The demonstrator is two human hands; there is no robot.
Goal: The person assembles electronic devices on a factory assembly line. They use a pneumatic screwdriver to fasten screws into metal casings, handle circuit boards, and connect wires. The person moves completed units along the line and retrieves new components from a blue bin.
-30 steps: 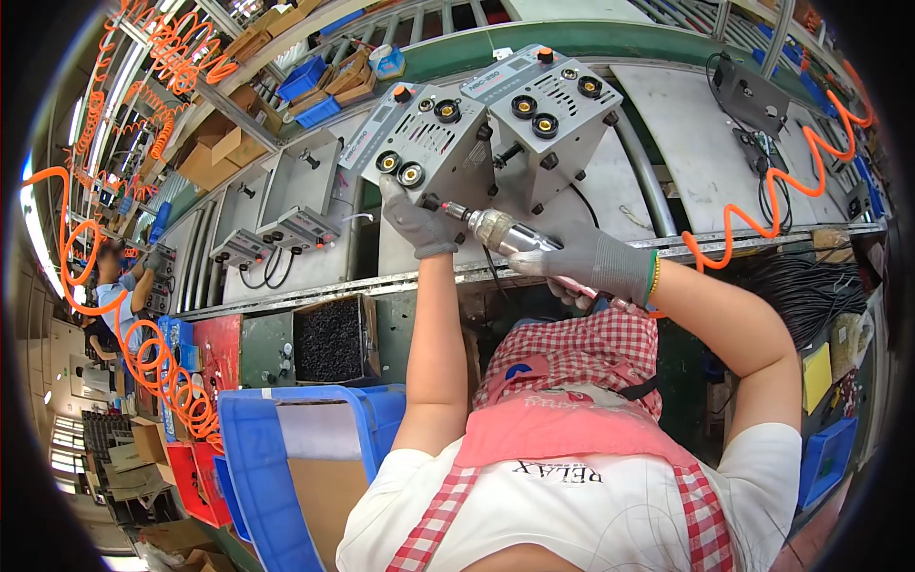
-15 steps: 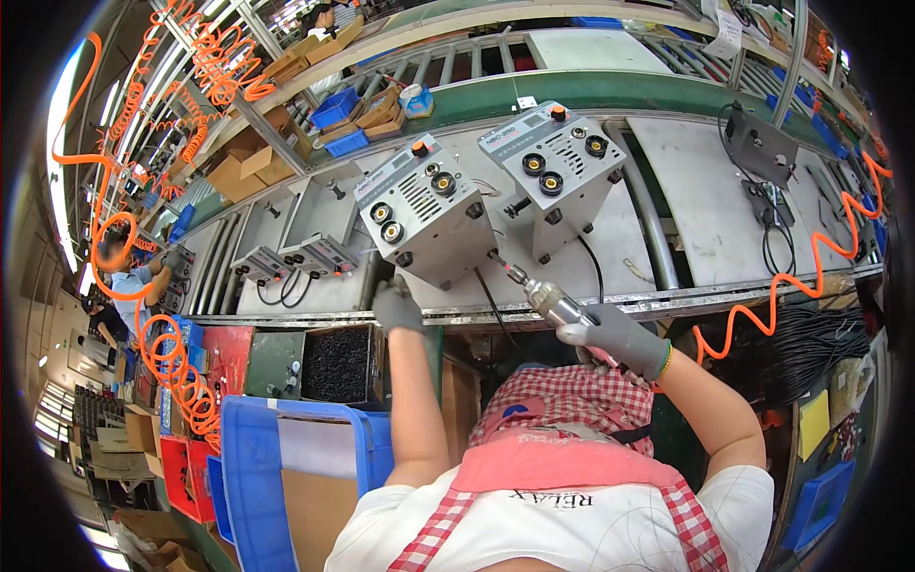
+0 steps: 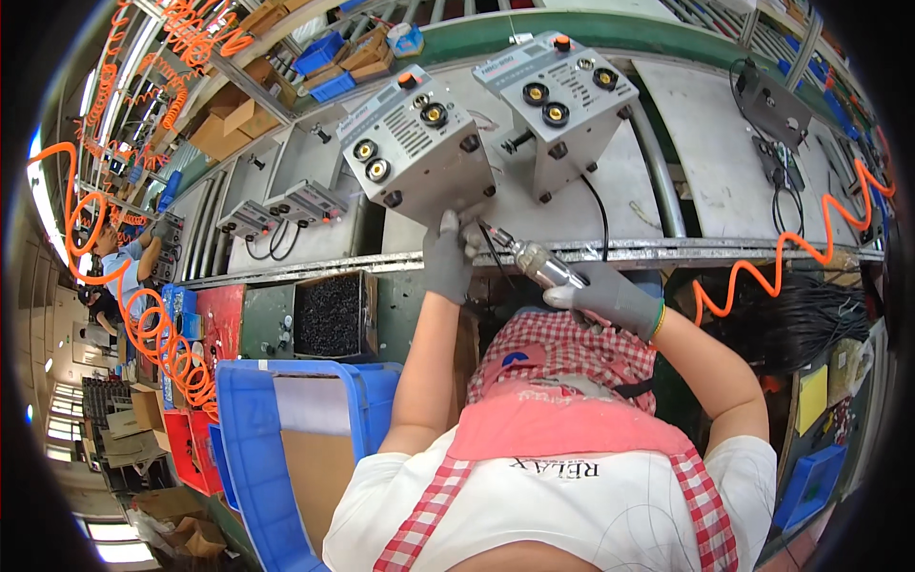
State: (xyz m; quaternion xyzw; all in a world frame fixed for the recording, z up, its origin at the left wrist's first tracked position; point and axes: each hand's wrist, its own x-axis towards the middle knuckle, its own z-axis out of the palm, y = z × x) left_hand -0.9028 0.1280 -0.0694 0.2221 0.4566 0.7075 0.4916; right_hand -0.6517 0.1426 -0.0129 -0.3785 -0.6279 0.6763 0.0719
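Note:
A grey metal machine box [image 3: 419, 143] with round sockets and an orange knob lies on the conveyor bench, right in front of me. My left hand [image 3: 446, 255], in a grey glove, rests against its lower right corner. My right hand [image 3: 610, 297], also gloved, grips a silver pneumatic screwdriver [image 3: 530, 257] whose tip points at that same corner. A second grey box [image 3: 562, 95] of the same kind sits just to the right.
An orange coiled air hose [image 3: 782, 257] runs off to the right. A black bin of small dark parts [image 3: 332, 315] sits below the bench edge. A blue plastic crate [image 3: 276, 439] stands at my lower left. More boxes [image 3: 276, 210] and another worker [image 3: 124, 257] are at the left.
The two grey boxes now sit closer and lower in view. My left hand has risen from the bench edge to the near box's corner, and the screwdriver tip has followed to it.

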